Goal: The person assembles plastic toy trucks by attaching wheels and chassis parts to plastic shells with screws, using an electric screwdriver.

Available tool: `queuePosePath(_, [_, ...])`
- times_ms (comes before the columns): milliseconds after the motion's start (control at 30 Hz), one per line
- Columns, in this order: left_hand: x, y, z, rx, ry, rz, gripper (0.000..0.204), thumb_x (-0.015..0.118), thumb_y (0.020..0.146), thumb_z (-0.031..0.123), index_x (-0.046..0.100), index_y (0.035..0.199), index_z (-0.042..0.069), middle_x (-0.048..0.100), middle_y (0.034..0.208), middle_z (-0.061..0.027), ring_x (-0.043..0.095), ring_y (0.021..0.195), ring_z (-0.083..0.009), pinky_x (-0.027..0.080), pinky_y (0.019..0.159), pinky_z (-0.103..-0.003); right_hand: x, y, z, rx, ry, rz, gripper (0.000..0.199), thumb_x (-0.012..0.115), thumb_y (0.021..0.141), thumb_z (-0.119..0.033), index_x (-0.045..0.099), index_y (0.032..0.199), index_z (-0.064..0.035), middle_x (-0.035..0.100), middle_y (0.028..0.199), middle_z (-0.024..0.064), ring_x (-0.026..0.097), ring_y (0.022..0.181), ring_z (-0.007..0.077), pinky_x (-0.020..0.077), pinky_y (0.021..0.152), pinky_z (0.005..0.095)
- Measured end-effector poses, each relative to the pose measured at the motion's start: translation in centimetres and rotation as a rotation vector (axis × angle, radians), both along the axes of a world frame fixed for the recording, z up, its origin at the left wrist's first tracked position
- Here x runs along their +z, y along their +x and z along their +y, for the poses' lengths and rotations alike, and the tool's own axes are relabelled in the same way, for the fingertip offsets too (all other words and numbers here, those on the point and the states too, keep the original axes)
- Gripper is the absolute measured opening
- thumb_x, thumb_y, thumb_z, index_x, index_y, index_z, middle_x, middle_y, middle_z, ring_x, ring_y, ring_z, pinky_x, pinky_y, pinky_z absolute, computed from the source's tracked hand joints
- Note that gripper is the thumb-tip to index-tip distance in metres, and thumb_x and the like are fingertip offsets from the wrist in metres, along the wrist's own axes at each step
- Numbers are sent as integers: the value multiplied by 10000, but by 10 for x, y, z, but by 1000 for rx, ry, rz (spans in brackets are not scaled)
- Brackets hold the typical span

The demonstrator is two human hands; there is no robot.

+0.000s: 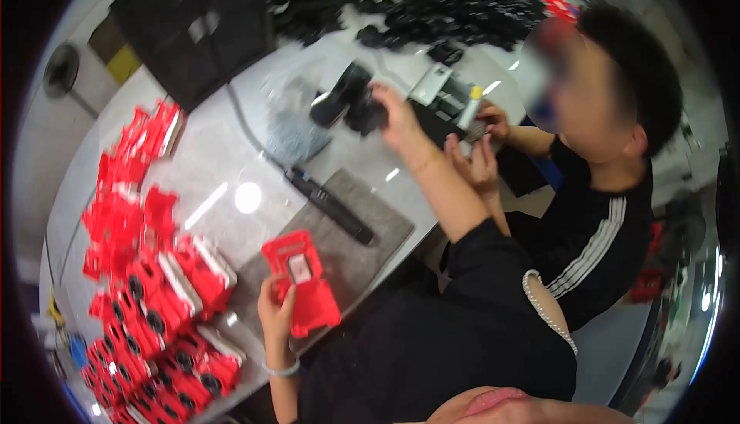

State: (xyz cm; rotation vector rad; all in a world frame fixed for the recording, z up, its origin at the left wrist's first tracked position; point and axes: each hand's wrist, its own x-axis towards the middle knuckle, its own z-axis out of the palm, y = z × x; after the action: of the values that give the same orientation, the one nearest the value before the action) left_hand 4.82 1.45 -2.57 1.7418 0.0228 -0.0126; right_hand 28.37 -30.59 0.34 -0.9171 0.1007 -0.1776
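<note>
My left hand [277, 308] is closed on the edge of a red plastic housing [317, 301], which has a squarish recess with a pale square piece in it. It is held near the front edge of the table, over a grey mat. Across the table, my right hand [397, 119] has its fingers around a black plastic part [366, 116], somewhat blurred. Another dark, blocky part [351, 81] is right beside it. A black corded electric screwdriver [331, 206] lies across the grey mat [385, 223] between my hands.
Red housings [154, 293] are piled along the left, several with black round parts. A clear bag [297, 135] lies near a black cabinet [193, 27]. Many black parts [447, 0] cover the far side. At right, a co-worker's hands [493, 127] work beside a white device [443, 92].
</note>
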Motion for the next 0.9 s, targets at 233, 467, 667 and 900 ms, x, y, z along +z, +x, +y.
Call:
queuePosePath(233, [-2,-7,-5,133,8,-73,106,559,824,89,489,867,22,476,763,-9,440,703,-77,382,647,-215,50,-123,19,449,286,20,373,472,802,-259,457,1109,-48,523,997,83,541,903,188,445,820,316])
queuePosePath(467, [3,-4,-30,200,2,-133,231,565,815,77,473,1018,13,513,804,-44,482,724,-89,401,635,-208,88,-168,84,478,-566,-240,352,491,775,-159,417,1097,-38,456,980,53,455,889,124,388,783,256])
queuePosePath(667, [-4,-29,-28,181,-233,-36,385,461,860,75,327,1220,48,583,861,-71,515,675,-80,414,613,-196,77,-197,142,351,-1395,-689,362,586,680,-143,484,1016,-57,457,811,129,444,726,306,379,681,376])
queuePosePath(900, [-15,-37,-30,128,-118,-303,495,300,926,308,209,1303,1,574,1014,-150,586,849,-231,446,739,-323,43,-209,176,478,-1570,-658,295,617,697,-196,536,934,-42,469,810,106,477,724,259,424,620,336])
